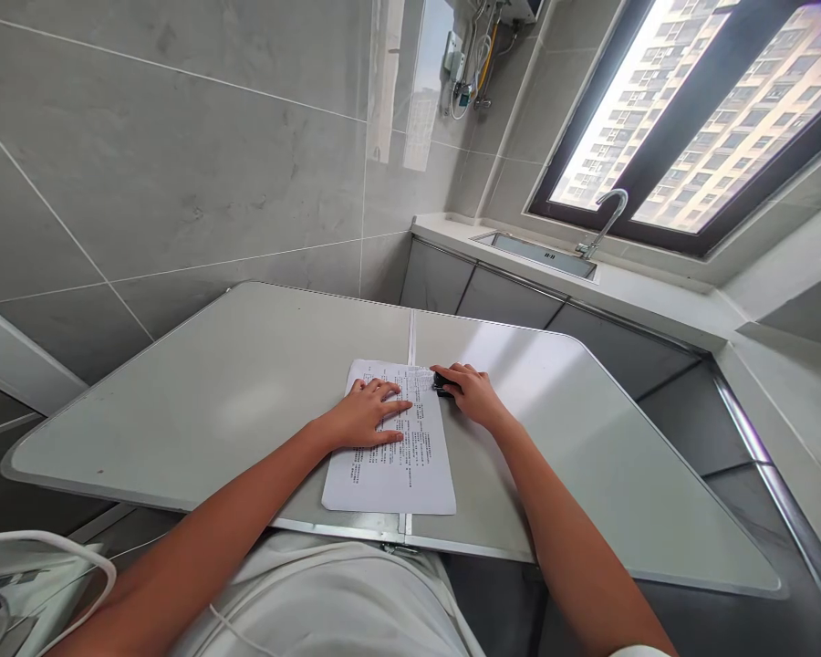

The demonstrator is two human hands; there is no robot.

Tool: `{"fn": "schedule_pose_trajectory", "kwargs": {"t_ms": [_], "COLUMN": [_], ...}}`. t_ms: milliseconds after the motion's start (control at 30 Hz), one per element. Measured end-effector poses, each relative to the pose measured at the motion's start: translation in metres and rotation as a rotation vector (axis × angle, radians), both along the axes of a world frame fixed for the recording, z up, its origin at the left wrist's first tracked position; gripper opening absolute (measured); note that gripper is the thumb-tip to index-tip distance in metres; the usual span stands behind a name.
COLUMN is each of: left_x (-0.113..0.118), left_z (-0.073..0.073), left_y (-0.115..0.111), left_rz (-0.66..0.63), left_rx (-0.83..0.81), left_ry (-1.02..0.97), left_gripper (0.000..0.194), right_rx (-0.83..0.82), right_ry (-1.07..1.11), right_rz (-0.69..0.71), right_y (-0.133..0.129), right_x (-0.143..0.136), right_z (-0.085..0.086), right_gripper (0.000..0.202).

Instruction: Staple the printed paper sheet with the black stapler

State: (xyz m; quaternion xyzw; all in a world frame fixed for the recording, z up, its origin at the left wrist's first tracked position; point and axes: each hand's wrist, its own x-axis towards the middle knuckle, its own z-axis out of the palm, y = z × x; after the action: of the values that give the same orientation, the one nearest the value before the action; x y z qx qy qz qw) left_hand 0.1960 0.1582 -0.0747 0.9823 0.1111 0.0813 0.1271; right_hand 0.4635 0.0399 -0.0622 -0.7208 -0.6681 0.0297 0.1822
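Note:
White printed sheets of paper (pixel 383 484) lie on the folding table, across its centre seam. My left hand (pixel 369 415) rests flat on the paper with its fingers spread. At the paper's upper right edge, my right hand (pixel 472 392) is closed round a small black stapler (pixel 442 383). The stapler's front end meets the paper's edge; whether its jaws are pressed together I cannot tell. My right palm and fingers hide part of it. How many sheets are stacked does not show.
The pale folding table (pixel 246 365) has a metal rim and a middle hinge strip. Behind it stands a counter (pixel 657 306) with a sink (pixel 540 255) and a faucet (pixel 606 224) under a window. A grey tiled wall (pixel 178 164) rises to the left. A white cable (pixel 61 547) crosses the lower left.

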Motion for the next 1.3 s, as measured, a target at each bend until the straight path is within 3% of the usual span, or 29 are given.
{"fn": "schedule_pose_trajectory", "kwargs": {"t_ms": [467,700,800,900,1000,1133,1233,1300], "left_x": [0.001,-0.001,-0.001,-0.001,0.0,0.003,0.001,-0.003], "left_z": [0.0,0.003,0.003,0.001,-0.001,0.002,0.006,0.007], "left_y": [0.0,-0.001,-0.001,-0.001,0.001,0.008,0.02,0.031], "left_rz": [0.005,0.009,0.015,0.016,0.017,0.127,0.298,0.405], "left_rx": [0.014,0.012,0.015,0.016,0.001,-0.033,-0.068,-0.102], "left_ry": [0.024,0.02,0.018,0.011,-0.031,-0.216,-0.394,-0.504], "left_gripper": [0.063,0.061,0.061,0.06,0.06,0.036,0.026,0.026], "right_rx": [-0.076,-0.001,-0.053,-0.107,-0.024,0.225,0.191,0.155], "right_ry": [-0.272,-0.084,-0.022,-0.006,-0.043,0.068,0.334,0.388], "right_rz": [-0.081,-0.049,-0.191,-0.434,-0.545,-0.411,-0.21,-0.098], "right_y": [0.009,-0.002,-0.007,-0.009,-0.009,-0.007,-0.003,-0.001], "right_x": [-0.02,0.0,0.014,0.019,0.012,-0.019,-0.056,-0.081], "right_z": [-0.008,0.002,0.004,0.003,0.005,0.012,0.012,0.008], "right_gripper": [0.046,0.05,0.049,0.029,0.021,0.014,0.01,0.012]}}
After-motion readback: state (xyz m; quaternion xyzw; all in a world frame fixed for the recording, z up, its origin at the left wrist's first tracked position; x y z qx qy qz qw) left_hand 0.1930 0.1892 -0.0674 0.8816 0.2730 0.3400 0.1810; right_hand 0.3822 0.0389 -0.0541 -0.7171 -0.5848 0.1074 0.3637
